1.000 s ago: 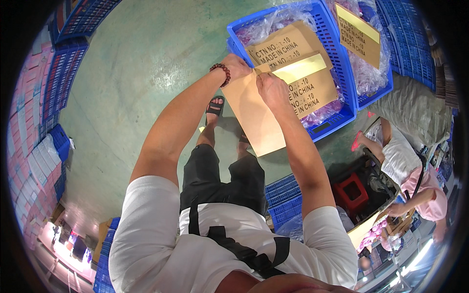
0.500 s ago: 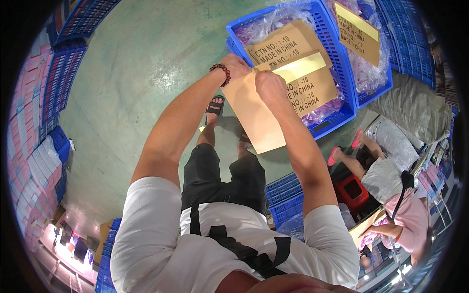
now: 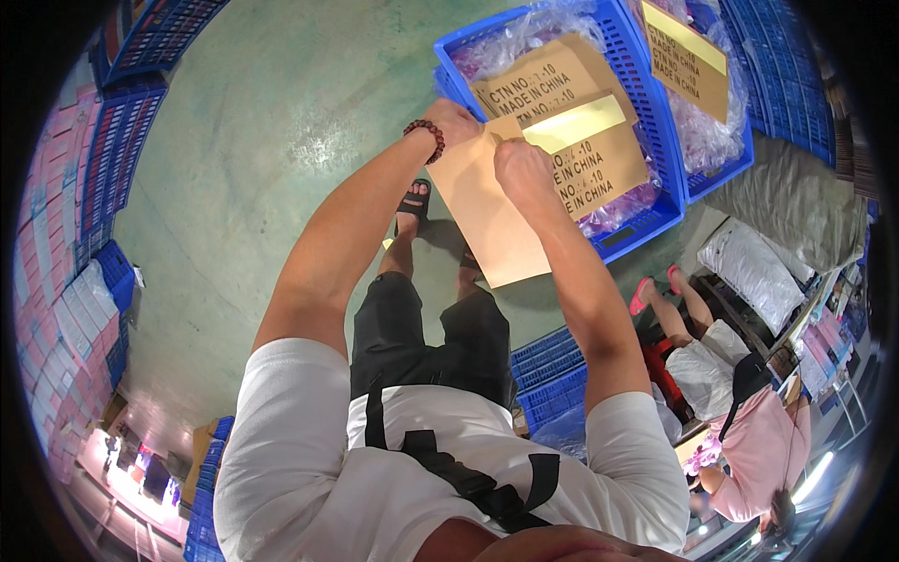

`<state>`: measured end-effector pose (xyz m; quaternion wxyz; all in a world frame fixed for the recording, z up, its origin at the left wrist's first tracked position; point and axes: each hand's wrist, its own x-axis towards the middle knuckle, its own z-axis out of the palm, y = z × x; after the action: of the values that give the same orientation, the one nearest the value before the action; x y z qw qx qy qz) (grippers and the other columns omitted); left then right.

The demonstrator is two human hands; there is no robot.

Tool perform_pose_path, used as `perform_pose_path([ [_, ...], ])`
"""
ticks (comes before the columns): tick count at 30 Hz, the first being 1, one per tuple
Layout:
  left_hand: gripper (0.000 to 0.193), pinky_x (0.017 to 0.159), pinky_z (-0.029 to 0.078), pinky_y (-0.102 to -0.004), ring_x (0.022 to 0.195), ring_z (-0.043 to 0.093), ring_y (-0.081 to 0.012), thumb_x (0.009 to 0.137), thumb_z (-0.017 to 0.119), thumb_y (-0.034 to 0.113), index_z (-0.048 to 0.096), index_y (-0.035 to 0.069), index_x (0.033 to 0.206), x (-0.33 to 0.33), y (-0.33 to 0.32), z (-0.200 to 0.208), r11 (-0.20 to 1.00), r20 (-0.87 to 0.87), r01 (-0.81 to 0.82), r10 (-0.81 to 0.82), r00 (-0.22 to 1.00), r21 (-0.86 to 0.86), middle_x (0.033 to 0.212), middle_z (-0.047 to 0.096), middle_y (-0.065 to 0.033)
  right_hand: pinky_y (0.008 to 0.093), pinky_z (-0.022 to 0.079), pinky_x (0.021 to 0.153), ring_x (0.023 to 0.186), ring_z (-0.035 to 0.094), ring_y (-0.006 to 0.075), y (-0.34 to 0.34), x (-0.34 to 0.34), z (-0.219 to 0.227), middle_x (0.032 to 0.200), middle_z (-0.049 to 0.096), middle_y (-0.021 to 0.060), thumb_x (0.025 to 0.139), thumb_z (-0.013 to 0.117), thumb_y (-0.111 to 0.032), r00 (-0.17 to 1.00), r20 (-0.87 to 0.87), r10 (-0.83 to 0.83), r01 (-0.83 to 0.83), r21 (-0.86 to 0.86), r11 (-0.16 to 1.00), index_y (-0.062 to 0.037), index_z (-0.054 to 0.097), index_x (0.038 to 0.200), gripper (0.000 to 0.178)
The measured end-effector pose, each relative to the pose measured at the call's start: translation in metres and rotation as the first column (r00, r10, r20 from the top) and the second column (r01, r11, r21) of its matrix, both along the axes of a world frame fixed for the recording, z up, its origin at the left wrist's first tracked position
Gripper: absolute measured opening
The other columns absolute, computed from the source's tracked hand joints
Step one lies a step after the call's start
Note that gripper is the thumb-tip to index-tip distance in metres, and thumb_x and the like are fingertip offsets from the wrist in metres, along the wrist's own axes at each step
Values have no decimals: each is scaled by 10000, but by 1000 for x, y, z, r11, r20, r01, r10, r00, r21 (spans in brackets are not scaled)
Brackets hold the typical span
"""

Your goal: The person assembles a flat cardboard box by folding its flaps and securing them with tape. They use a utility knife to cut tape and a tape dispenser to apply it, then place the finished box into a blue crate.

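Note:
My left hand point(image 3: 451, 122) grips the upper left corner of a plain brown cardboard sheet point(image 3: 487, 220), close to the crate's rim. My right hand point(image 3: 524, 171) is a fist at the sheet's upper edge, where a flap looks bent up between the hands; its fingertips are hidden. Just beyond, a printed cardboard sheet point(image 3: 599, 173) with a pale yellow strip lies across a blue plastic crate point(image 3: 670, 155). Another printed cardboard sheet point(image 3: 538, 80) rests further back, over clear plastic bags point(image 3: 487, 56) with pinkish contents.
A second blue crate point(image 3: 719, 178), with bags and a printed card point(image 3: 688, 61), stands to the right. Stacked blue crates point(image 3: 108, 169) line the left side. At lower right a co-worker in pink point(image 3: 768, 450) bends near a red stool point(image 3: 667, 375). Crates point(image 3: 548, 375) also stand beside my right leg.
My right hand has shifted slightly down on the cardboard, and the flap between my hands stands up more. The co-worker at the right has leaned and moved lower in view.

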<state>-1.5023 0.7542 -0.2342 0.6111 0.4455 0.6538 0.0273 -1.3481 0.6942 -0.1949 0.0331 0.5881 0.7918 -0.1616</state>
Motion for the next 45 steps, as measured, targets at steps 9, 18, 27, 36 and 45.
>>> perform_pose_path([
  [9,223,629,493,-309,661,610,-155,675,688,216,695,6,747,-7,-7,-17,993,189,-121,120,975,-3,721,656,-91,389,528,585,638,652,301,6,0,11,673,638,164,810,516,-115,996,49,76,-75,-25,997,-36,649,737,171],
  [18,347,651,489,-313,657,613,-161,739,722,345,696,9,819,0,2,-3,999,38,38,-39,999,29,753,665,-77,389,529,598,651,652,288,4,-1,7,666,634,145,812,510,-121,997,52,61,-60,-30,998,-48,649,742,172],
  [27,379,656,503,-340,682,649,-236,688,714,377,701,8,774,6,-2,-12,986,-16,29,-26,1000,164,750,674,-144,397,519,599,661,648,293,9,4,8,667,630,140,807,511,-127,993,34,117,-117,16,993,-52,641,715,176],
  [36,356,673,500,-325,718,644,-197,762,682,345,693,6,873,8,-3,-7,985,-62,67,-58,996,161,818,683,-105,416,526,635,690,654,327,1,7,14,707,648,162,802,511,-126,990,89,110,-97,-134,986,-39,658,759,176],
  [45,363,641,494,-322,680,631,-187,746,708,323,687,-16,875,8,-3,-12,984,-18,40,-38,999,174,801,676,-108,419,529,635,704,662,322,-37,30,16,725,655,165,794,523,-119,989,134,65,-39,-187,982,-42,677,772,173],
])
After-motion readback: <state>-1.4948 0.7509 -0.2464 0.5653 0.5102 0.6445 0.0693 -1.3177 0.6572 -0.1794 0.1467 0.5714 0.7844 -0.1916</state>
